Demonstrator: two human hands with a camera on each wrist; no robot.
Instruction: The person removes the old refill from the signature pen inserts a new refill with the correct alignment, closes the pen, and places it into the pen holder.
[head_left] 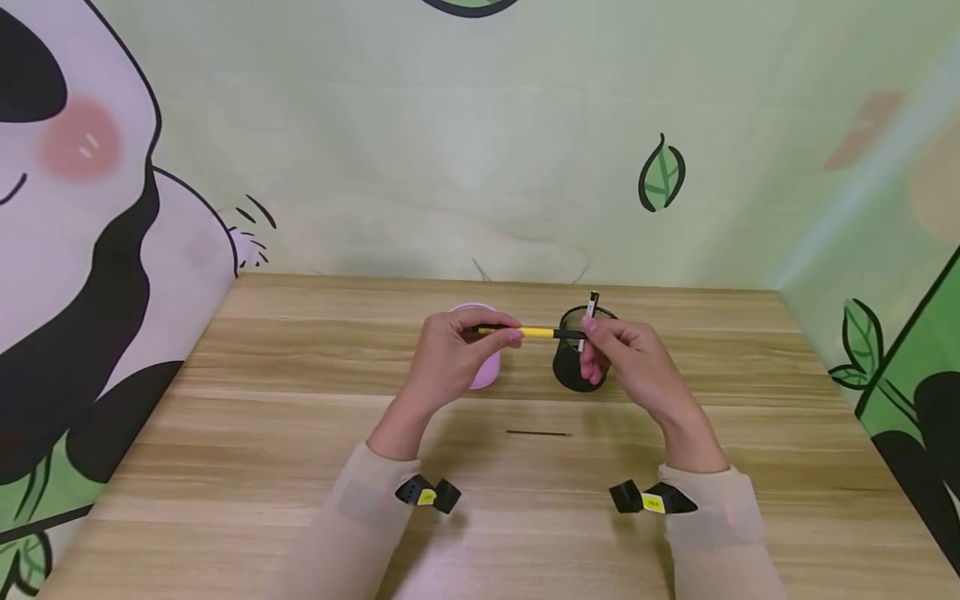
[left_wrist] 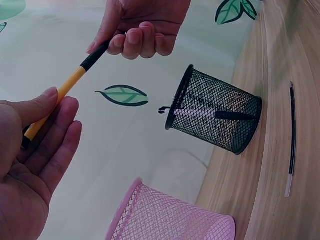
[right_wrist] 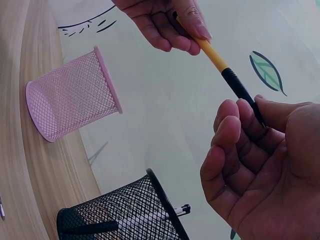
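A yellow pen with a black grip [head_left: 537,332] is held level above the table between both hands. My left hand [head_left: 453,354] pinches its yellow rear end between thumb and fingers. At the black tip end, the thumb and fingers of my right hand [head_left: 633,367] pinch the pen. Behind the hands stand a pink mesh pen cup [right_wrist: 75,95] and a black mesh pen cup [left_wrist: 215,110]. A white and black pen [head_left: 592,303] leans inside the black cup. On the table in front lies a thin dark ink refill [head_left: 537,432].
The wooden table [head_left: 247,433] reaches back to a printed green backdrop [head_left: 420,167]. Large panda artwork [head_left: 75,250] covers the left side. Each wrist wears a small black camera, such as the right camera [head_left: 652,498].
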